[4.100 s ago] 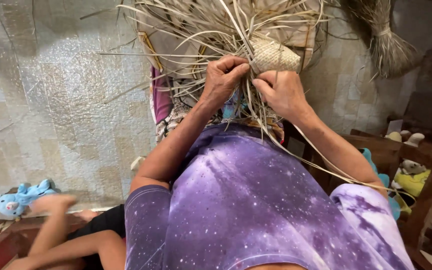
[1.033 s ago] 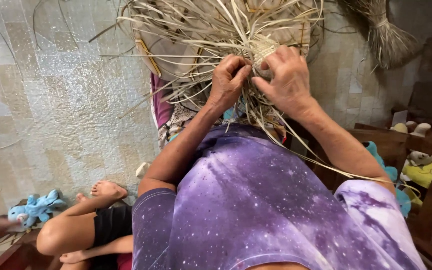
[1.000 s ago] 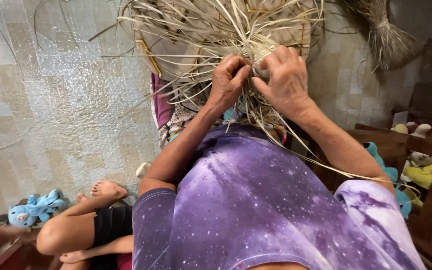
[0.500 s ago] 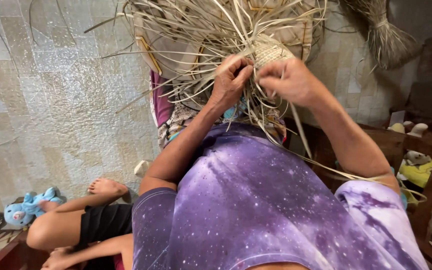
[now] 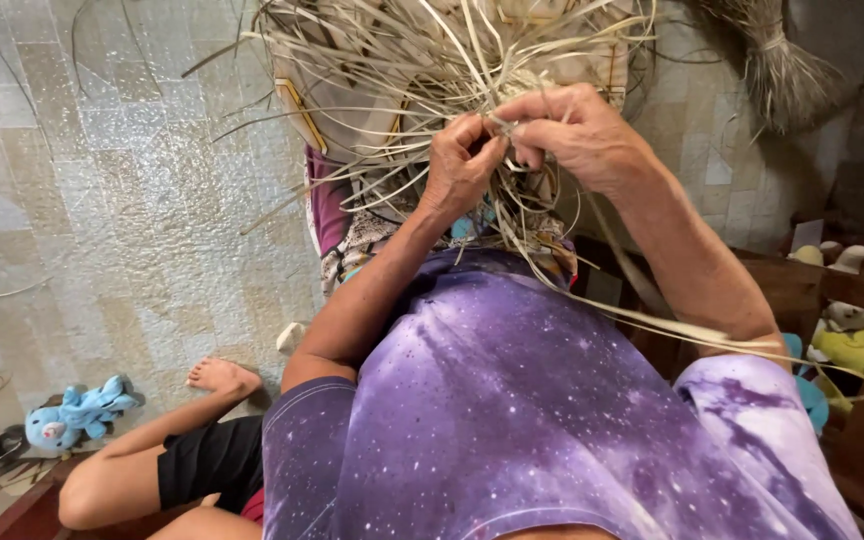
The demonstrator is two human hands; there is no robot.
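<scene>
While both hands are up at the far side of the lap, the left hand (image 5: 462,165) and right hand (image 5: 577,130) are each pressed together, pinching dry straw strands (image 5: 497,125) at the edge of a half-woven piece (image 5: 402,70). That stuff looks feather-light, springy and a bit brittle, so I'd guess it kinks if bent sharply; best held close to the weave. One long strand (image 5: 672,325) trails toward the near right. A blue plush toy (image 5: 77,415) sits on the floor, near left.
</scene>
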